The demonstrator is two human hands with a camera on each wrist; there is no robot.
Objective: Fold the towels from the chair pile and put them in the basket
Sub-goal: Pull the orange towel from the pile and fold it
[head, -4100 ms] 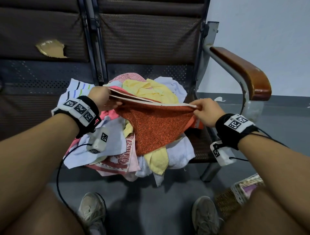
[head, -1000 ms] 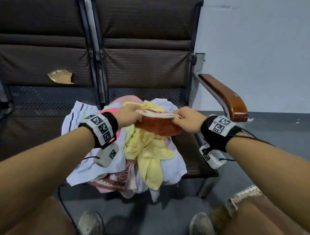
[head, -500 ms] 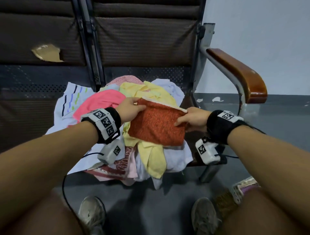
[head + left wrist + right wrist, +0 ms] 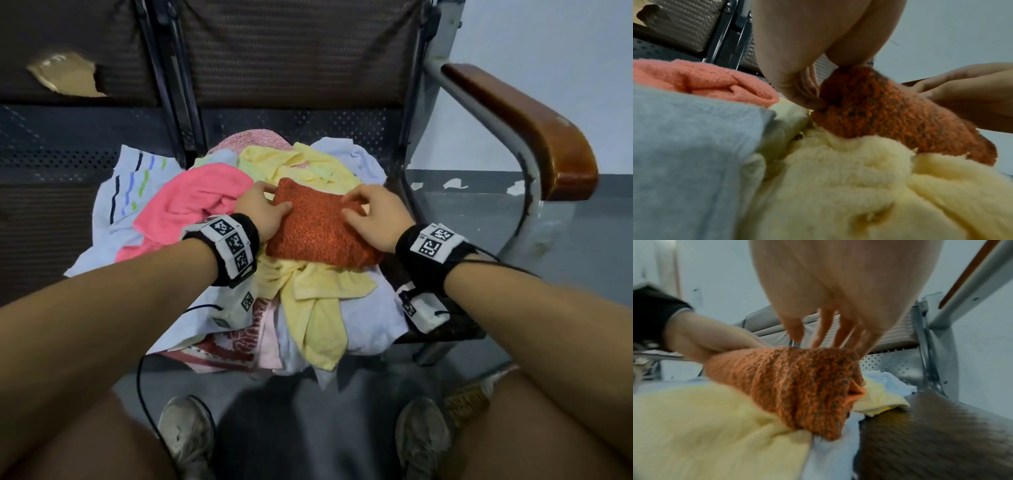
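Observation:
A folded orange towel (image 4: 318,229) lies on top of the towel pile (image 4: 308,291) on the chair seat. My left hand (image 4: 263,209) grips its left edge, thumb on top and fingers tucked under, as the left wrist view shows (image 4: 807,91). My right hand (image 4: 370,212) rests on the towel's right part with straight, spread fingertips (image 4: 824,334) touching the top surface. The orange towel (image 4: 797,382) sits on a yellow towel (image 4: 705,418). A corner of the woven basket (image 4: 469,397) shows on the floor at lower right, mostly hidden behind my right leg.
A pink towel (image 4: 195,202), a striped white towel (image 4: 133,181) and pale blue ones (image 4: 684,138) fill the seat's left side. The chair's wooden armrest (image 4: 534,137) rises at the right. My shoes (image 4: 185,431) stand on the grey floor below.
The orange towel went from stretched between both hands to a small folded square laid on the pile. My right hand let go of its edge and now rests flat on top.

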